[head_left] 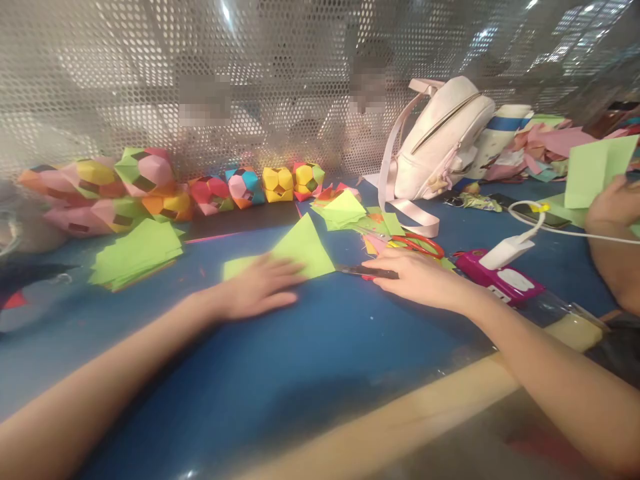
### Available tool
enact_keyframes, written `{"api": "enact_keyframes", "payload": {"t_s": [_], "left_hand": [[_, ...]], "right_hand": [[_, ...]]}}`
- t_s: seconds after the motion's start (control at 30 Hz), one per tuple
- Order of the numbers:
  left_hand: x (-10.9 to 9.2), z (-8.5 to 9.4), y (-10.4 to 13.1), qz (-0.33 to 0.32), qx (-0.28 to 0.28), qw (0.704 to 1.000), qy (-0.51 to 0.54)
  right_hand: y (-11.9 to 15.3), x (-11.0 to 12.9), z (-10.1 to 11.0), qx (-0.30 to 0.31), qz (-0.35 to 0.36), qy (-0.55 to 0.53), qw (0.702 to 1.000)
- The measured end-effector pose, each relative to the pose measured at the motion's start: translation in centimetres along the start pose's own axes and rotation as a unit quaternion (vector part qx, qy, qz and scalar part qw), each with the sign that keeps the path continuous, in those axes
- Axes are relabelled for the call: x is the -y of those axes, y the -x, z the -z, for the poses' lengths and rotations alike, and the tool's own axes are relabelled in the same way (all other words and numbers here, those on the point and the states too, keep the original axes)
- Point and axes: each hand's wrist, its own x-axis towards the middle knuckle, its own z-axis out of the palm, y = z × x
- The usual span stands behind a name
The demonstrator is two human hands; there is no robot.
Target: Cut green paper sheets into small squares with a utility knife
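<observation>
My left hand (263, 283) lies flat, fingers stretched out, on a folded sheet of light green paper (305, 247) on the blue table. In my right hand (413, 273) is a dark knife (373, 271), its blade pointing left and its tip at the paper's right corner. Just behind the knife lie scissors with red handles (425, 245) among coloured paper scraps. A small pile of green paper (345, 209) sits behind the folded sheet. Farther left is a larger stack of green sheets (137, 253).
Colourful folded paper balls (277, 185) line the perforated metal panel (280, 80). At the back right stands a pale pink backpack (440, 143). A white plug (507, 252) with a cable rests on a magenta packet (500, 277). At right, another person's hand (613, 203) holds green paper.
</observation>
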Motion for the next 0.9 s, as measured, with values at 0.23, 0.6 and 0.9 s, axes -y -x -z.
{"api": "enact_keyframes", "payload": {"t_s": [0.23,0.6,0.9], "left_hand": [[0.2,1.5,-2.9,-0.086,-0.058,0.994,-0.024],[0.7,-0.5,-4.8,-0.128,-0.115,0.982,-0.074],[0.4,-0.1,-4.8,-0.117,-0.097,0.988,-0.040]], "right_hand": [[-0.1,0.6,0.5,0.020,-0.017,-0.038,0.999],[0.0,0.0,0.0,0.000,-0.004,-0.055,0.998],[0.2,-0.9,-0.7,-0.048,0.075,-0.045,0.995]]}}
